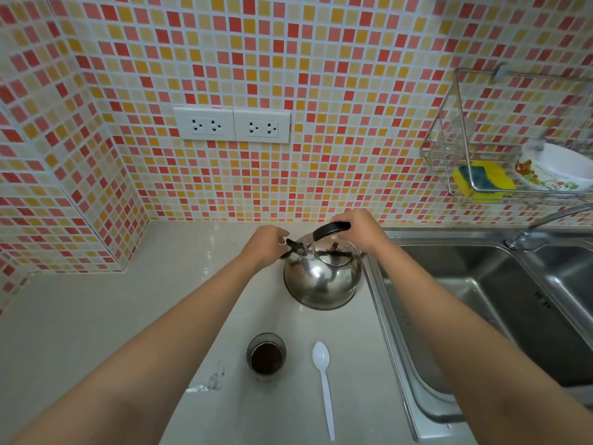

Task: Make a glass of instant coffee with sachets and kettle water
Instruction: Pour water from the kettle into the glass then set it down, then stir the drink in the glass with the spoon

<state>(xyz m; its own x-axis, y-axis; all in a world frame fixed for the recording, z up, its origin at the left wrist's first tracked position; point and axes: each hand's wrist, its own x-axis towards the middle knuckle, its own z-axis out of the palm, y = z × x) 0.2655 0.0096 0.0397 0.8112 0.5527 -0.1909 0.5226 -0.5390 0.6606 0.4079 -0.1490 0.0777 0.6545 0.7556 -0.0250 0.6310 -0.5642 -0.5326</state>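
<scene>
A shiny steel kettle [322, 277] stands on the pale counter [96, 316] beside the sink. My right hand [359, 224] grips its black handle from the right. My left hand [268, 244] pinches the black cap on the kettle's spout at the left side. Closer to me stands a small glass [266, 356] with dark brown coffee powder in its bottom. A white plastic spoon [324, 387] lies on the counter just right of the glass, bowl end pointing away from me.
A steel sink [481, 300] with a tap [545, 223] fills the right side. A wire rack [455, 149] on the tiled wall holds a yellow sponge [484, 181] and a white bowl [558, 168]. Wall sockets [231, 124] sit above the counter.
</scene>
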